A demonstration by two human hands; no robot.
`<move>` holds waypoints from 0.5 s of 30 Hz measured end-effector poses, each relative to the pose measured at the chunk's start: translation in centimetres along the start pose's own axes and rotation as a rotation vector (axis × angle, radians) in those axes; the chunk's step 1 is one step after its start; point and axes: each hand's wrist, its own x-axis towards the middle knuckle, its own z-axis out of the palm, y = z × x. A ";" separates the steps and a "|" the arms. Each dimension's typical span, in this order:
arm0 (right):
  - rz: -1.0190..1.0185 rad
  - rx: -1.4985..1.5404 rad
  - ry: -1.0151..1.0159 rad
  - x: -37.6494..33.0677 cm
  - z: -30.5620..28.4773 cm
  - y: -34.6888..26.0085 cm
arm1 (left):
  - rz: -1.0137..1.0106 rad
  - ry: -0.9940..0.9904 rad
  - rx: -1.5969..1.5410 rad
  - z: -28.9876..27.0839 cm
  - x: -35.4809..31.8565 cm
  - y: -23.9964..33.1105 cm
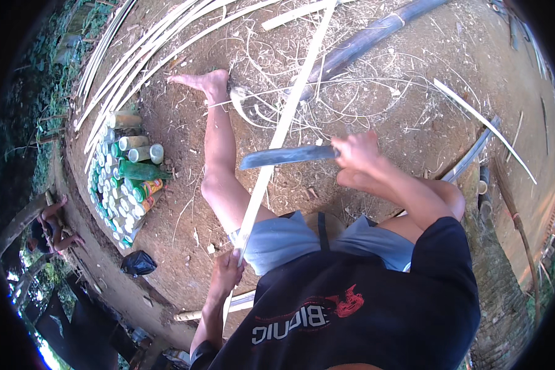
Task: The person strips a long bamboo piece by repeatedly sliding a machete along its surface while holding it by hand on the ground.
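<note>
The person's right hand [356, 150] makes a closed grip, and the handle of the knife [296, 155] is mostly hidden inside it. The blade crosses the pale strip [283, 123]; whether its edge touches cannot be told. The left hand [228, 271] is closed round the strip's lower part, fingers partly out of sight. The strip slants over the ground [188, 145], its far end cut off by the upper border. Leftward, jars [132, 143] crowd beside a green bottle [140, 169], their contents unclear; a black bag [139, 263] conceals its inside.
</note>
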 end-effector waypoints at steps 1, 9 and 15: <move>0.187 0.126 -0.003 1.8 -0.5 2.0 | 0.001 0.001 0.038 -0.5 -0.4 -0.3; -0.195 0.039 0.056 0.7 -0.5 1.5 | -0.030 -0.008 0.128 -3.5 -2.7 -2.0; 0.271 0.459 0.224 4.6 -0.5 4.4 | -0.057 0.011 0.081 -4.8 -3.3 -0.1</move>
